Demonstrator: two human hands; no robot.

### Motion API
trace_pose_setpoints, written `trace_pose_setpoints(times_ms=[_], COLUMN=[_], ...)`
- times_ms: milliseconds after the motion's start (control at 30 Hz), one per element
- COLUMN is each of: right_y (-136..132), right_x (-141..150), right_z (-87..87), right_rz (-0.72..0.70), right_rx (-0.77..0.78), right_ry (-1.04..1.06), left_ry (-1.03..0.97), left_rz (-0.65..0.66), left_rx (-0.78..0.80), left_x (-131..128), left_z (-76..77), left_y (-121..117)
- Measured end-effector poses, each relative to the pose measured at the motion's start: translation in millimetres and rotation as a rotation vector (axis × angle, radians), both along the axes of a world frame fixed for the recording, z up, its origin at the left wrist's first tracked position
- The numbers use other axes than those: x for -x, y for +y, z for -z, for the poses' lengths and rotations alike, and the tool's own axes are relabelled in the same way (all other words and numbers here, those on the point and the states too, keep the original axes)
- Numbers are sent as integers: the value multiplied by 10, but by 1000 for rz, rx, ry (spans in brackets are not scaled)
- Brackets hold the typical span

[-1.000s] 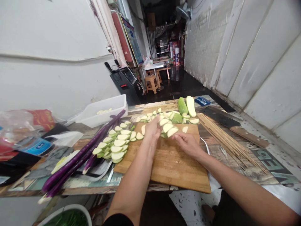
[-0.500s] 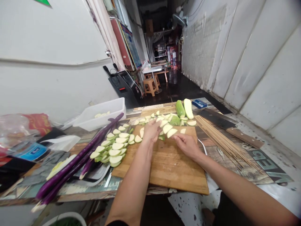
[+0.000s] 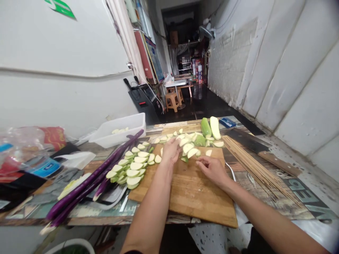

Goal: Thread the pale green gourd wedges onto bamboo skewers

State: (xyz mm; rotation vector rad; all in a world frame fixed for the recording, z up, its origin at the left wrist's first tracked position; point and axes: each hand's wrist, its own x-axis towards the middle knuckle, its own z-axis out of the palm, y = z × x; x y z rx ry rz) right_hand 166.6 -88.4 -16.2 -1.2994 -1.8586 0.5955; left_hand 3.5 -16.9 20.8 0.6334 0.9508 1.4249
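Hands at cutting board, seen from the head. L hand is partly closed, fingers curled against the far end of a slice row, approx. over the board's far edge; this grip prob. keeps the overlapping pcs in line. Whether a stick runs thru them can't be told. R hand is half-curled, thumb & index close together near the row's near end; whether anything thin is btwn the tips can't be told.

Cutting board lies flat on the table, directly under the hands, prob. as a work surface; one loose slice rests on it. Beyond: more pale green-edged slices, w/ a green squash & a cut squash side by side.

To L, slice pile is laid in overlapping rows, prob. to save space & keep each pc easy to lift; purple eggplants lie alongside, partly over a tray. White tub stands behind. To R, thin sticks lie bundled lengthwise, apparently within R-hand reach, w/ the cleaver just beyond.
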Motion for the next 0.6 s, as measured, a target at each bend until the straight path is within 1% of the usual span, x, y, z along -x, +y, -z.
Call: trace_pose_setpoints(times_ms=[100,167,200,267,300,333,367,400,467,500,533,600], right_y=[-9,-4,7,50,83,123,170,223,356,436,528,748], right_x=[-38,-85,-116,-188,-221,-246,-258,-252,-163,-75,46,380], right_z=[23,36,35,-2,-46,-109,-191,-291,-527,-652,-774,-989], right_rz=[55,91,126,223,254,260,256,242,196,163,125,58], right_rx=[-73,-138,-171,-198,-179,-141,-118,-122,-204,-257,-302,-357], right_ry=[-105,-91,-53,19,39,37,29,-1,-76,-119,-159,-229], left_ry=[2,26,51,181,237,277,316,348,407,449,495,580], left_rz=[-26,3,-9,-106,-149,-155,-128,-108,-58,-49,-77,-157], left_rx=[-4,11,31,17,-39,-118,-189,-211,-195,-168,-132,-31], left_x=[-27,-77,-99,-96,-57,15,122,266,649,876,1116,1594], left_z=[-16,-48,-70,-122,-154,-191,-235,-288,-419,-490,-557,-651], left_y=[-6,-77,-137,-307,-419,-551,-700,-863,-1214,-1392,-1568,-1912])
